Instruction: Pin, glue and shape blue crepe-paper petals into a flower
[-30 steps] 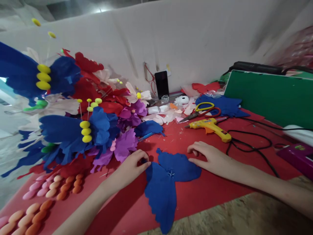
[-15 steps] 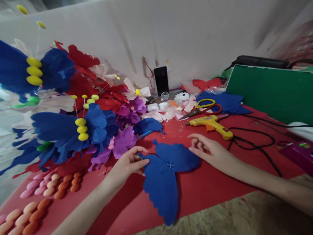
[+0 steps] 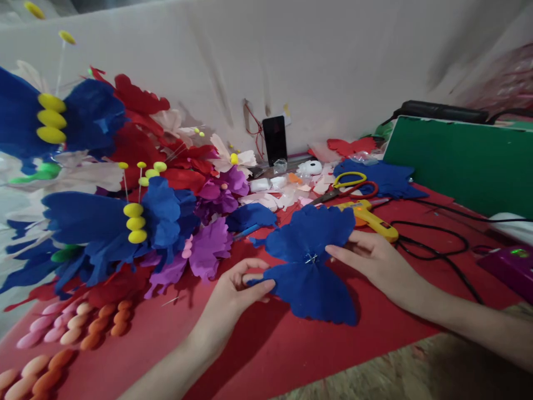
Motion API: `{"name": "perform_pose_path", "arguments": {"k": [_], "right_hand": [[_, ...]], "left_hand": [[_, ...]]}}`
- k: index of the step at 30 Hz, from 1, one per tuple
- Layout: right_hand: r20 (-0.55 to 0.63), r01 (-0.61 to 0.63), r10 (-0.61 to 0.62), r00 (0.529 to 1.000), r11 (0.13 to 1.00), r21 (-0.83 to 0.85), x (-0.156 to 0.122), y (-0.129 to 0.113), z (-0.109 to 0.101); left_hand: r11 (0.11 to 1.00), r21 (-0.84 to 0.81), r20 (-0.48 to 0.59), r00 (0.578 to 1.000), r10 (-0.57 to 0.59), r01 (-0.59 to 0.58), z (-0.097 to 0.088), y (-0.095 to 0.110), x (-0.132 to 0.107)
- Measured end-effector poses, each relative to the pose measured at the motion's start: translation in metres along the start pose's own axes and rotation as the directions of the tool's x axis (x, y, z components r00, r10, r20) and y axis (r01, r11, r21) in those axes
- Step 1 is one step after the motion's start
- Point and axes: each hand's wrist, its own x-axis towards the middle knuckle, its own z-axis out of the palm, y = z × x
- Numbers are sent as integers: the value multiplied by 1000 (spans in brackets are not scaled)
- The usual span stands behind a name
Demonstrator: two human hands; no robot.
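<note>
A blue foam butterfly-wing piece (image 3: 310, 261) with a staple at its middle is raised on edge above the red mat (image 3: 266, 344). My left hand (image 3: 239, 291) pinches its lower left edge between thumb and fingers. My right hand (image 3: 370, 261) grips its right side near the staple, fingers wrapped behind the foam. A yellow glue gun (image 3: 368, 215) lies just beyond my right hand.
Finished blue, red, purple and white foam butterflies (image 3: 137, 216) pile up on the left. Pink and orange foam beads (image 3: 79, 325) lie at the front left. Scissors (image 3: 347, 188), black cables (image 3: 433, 244), a phone (image 3: 275, 140), a green board (image 3: 462, 164) and scraps lie behind.
The blue wing piece lay flat on the mat; both hands have lifted and turned it upright, and my right hand moved from beside it onto its right side.
</note>
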Motion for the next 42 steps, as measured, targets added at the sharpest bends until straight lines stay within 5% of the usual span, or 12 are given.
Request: {"name": "perform_pose_path", "arguments": {"k": [7,14,18,27,42], "right_hand": [[-120,71,-61,991,994,83,13,2,-5],[-161,-74,105,981,979,187,9,19,-5],[-78,-149,158,984,982,113,5,17,-1],[9,-185,184,983,982,47,-3,17,8],[-83,-226,232,969,971,76,2,24,-1]], "left_hand": [[999,40,42,999,-22,20,-1,-1,0],[993,-4,20,993,119,-119,-11,-6,7],[991,-42,47,990,130,-128,-10,-7,8],[951,278,-75,984,160,-133,3,0,-2],[989,37,-5,989,145,-145,-4,-6,2]]}}
